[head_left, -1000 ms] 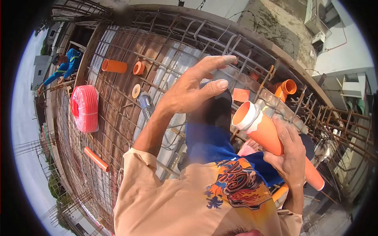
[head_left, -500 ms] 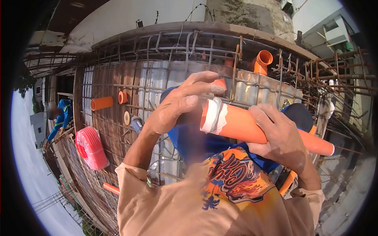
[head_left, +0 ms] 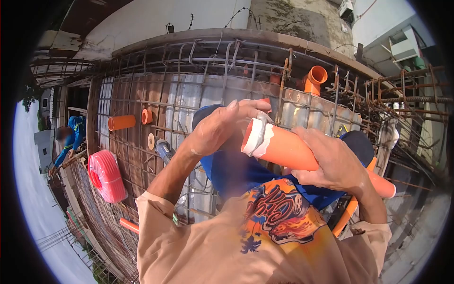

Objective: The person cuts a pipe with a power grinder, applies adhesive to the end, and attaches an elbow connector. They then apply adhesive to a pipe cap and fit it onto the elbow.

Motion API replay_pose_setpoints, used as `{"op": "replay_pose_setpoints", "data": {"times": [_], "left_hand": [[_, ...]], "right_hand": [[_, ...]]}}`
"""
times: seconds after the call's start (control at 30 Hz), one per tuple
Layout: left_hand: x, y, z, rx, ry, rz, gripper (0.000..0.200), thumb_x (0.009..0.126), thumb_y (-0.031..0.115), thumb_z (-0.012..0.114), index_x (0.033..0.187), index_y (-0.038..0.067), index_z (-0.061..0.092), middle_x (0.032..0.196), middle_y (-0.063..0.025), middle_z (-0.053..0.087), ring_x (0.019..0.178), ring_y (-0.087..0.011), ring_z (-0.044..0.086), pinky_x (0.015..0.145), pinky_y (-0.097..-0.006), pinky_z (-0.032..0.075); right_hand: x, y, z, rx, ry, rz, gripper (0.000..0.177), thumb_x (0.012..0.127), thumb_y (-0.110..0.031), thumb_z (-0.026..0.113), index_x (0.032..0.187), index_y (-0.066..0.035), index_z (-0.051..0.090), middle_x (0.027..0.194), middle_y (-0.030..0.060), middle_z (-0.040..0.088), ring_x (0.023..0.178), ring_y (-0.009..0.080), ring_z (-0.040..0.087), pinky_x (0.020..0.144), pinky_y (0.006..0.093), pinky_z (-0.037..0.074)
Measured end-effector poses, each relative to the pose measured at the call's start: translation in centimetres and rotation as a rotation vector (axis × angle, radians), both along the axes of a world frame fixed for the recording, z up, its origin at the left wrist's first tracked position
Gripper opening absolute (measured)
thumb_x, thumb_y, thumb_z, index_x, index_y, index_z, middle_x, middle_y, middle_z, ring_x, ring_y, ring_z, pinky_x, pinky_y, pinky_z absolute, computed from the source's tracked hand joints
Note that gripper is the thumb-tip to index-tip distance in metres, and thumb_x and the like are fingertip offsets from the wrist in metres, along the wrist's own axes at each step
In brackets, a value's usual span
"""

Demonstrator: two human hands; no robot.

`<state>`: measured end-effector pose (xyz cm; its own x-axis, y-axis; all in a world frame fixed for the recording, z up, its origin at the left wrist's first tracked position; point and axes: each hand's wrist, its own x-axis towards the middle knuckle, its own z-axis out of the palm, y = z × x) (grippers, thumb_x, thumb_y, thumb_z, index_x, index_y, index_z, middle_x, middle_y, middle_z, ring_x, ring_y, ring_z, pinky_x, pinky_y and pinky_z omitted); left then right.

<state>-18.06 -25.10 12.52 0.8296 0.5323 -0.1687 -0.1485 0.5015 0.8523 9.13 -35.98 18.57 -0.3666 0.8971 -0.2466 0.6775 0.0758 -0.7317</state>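
Note:
My right hand (head_left: 333,158) is wrapped around an orange plastic pipe (head_left: 283,146), which slants across in front of my chest. Its nearer open end, on the left, carries a white smear and a thick greyish band of paste (head_left: 259,135). My left hand (head_left: 220,125) is beside that end, fingers stretched out, with whitish residue on the fingertips, which reach the upper rim by the paste. Behind those fingertips shows a bit of something orange (head_left: 266,100), mostly hidden.
Rebar mesh covers the metal sheets and boards below. An orange elbow fitting (head_left: 315,80), a short orange pipe (head_left: 121,122), an orange ring-like fitting (head_left: 147,116), an angle grinder (head_left: 163,150) and a wrapped pink hose coil (head_left: 108,176) lie about. A person in blue (head_left: 73,137) is at far left.
My left fingers have come down and closer to the paste on the pipe's end. The pipe has tilted slightly more, its far end lower, still in my right hand.

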Motion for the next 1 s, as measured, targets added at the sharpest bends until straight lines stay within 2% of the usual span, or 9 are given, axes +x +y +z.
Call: {"op": "replay_pose_setpoints", "data": {"times": [0.03, 0.13, 0.23, 0.43, 0.57, 0.63, 0.77, 0.93, 1.0], "left_hand": [[-0.1, 0.0, -0.2, -0.022, -0.01, 0.011, 0.069, 0.106, 0.055, 0.027, 0.131, 0.002, 0.064, 0.152, -0.0202, 0.041, 0.134, -0.0326, 0.047, 0.113, -0.0476, 0.034], [0.0, 0.0, -0.2, -0.033, 0.01, 0.008, 0.072, 0.106, 0.056, 0.027, 0.132, -0.002, 0.062, 0.152, -0.0193, 0.041, 0.136, -0.032, 0.047, 0.114, -0.0476, 0.034], [-0.1, 0.3, -0.7, -0.003, 0.011, -0.002, 0.075, 0.106, 0.057, 0.026, 0.132, -0.005, 0.06, 0.152, -0.0187, 0.042, 0.137, -0.0312, 0.046, 0.114, -0.0474, 0.034], [-0.1, -0.1, -0.6, 0.006, -0.019, 0.021, 0.078, 0.106, 0.059, 0.025, 0.134, -0.006, 0.059, 0.153, -0.0191, 0.042, 0.137, -0.0316, 0.047, 0.114, -0.0474, 0.035], [0.1, -0.3, -0.2, -0.055, -0.018, 0.053, 0.077, 0.106, 0.059, 0.026, 0.132, -0.005, 0.06, 0.153, -0.0192, 0.042, 0.135, -0.032, 0.049, 0.113, -0.0477, 0.037], [0.0, -0.4, -0.6, -0.023, -0.048, 0.063, 0.076, 0.106, 0.059, 0.028, 0.131, -0.004, 0.061, 0.152, -0.0198, 0.042, 0.133, -0.0321, 0.051, 0.112, -0.0479, 0.038], [0.1, -0.1, -0.3, 0.045, -0.085, 0.083, 0.073, 0.105, 0.059, 0.03, 0.129, -0.002, 0.064, 0.151, -0.0208, 0.043, 0.129, -0.0323, 0.054, 0.111, -0.0481, 0.039], [-0.4, 0.5, -0.4, 0.232, -0.116, 0.057, 0.073, 0.106, 0.059, 0.028, 0.127, -0.001, 0.065, 0.151, -0.0211, 0.042, 0.135, -0.033, 0.048, 0.112, -0.0504, 0.037], [-0.6, 0.8, -0.2, 0.355, -0.09, 0.054, 0.073, 0.106, 0.059, 0.028, 0.125, 0.001, 0.067, 0.151, -0.0214, 0.041, 0.138, -0.0335, 0.043, 0.112, -0.0516, 0.035]], "right_hand": [[0.0, 0.3, 0.0, -0.054, 0.01, -0.005, 0.071, 0.072, -0.026, 0.076, 0.135, -0.003, 0.052, 0.107, 0.0183, 0.064, 0.095, 0.0387, 0.065, 0.081, 0.0438, 0.053], [0.2, 1.5, -0.5, -0.179, 0.071, 0.048, 0.07, 0.074, -0.022, 0.072, 0.136, 0.001, 0.051, 0.122, 0.0234, 0.064, 0.104, 0.0414, 0.065, 0.089, 0.0485, 0.053], [0.3, 1.8, -1.5, -0.141, 0.146, 0.042, 0.069, 0.071, -0.026, 0.078, 0.132, -0.003, 0.056, 0.106, 0.0165, 0.069, 0.096, 0.0372, 0.068, 0.086, 0.0415, 0.054], [1.2, 4.0, -1.0, -0.429, 0.315, 0.131, 0.069, 0.073, -0.028, 0.08, 0.133, -0.001, 0.058, 0.108, 0.0142, 0.073, 0.097, 0.0248, 0.072, 0.088, 0.0355, 0.054], [1.5, 4.8, -1.5, -0.535, 0.349, 0.171, 0.067, 0.074, -0.028, 0.08, 0.132, 0.001, 0.058, 0.103, 0.0123, 0.073, 0.092, 0.0202, 0.07, 0.085, 0.0333, 0.054], [1.9, 5.3, -2.0, -0.549, 0.373, 0.219, 0.069, 0.074, -0.028, 0.079, 0.133, 0.002, 0.057, 0.105, 0.0105, 0.071, 0.094, 0.0177, 0.068, 0.086, 0.0324, 0.053], [1.9, 5.5, -3.8, -0.747, 0.57, 0.153, 0.079, 0.071, -0.029, 0.081, 0.137, 0.002, 0.052, 0.114, 0.0085, 0.067, 0.103, 0.015, 0.063, 0.091, 0.0312, 0.05], [1.1, 6.0, -4.7, -0.996, 0.782, 0.053, 0.088, 0.066, -0.027, 0.082, 0.142, 0.002, 0.048, 0.118, 0.009, 0.065, 0.106, 0.0158, 0.062, 0.095, 0.0315, 0.05], [0.9, 6.0, -4.4, -1.041, 0.89, 0.078, 0.08, 0.072, -0.026, 0.078, 0.141, 0.002, 0.048, 0.124, 0.0124, 0.063, 0.113, 0.0184, 0.061, 0.098, 0.0327, 0.049]]}}
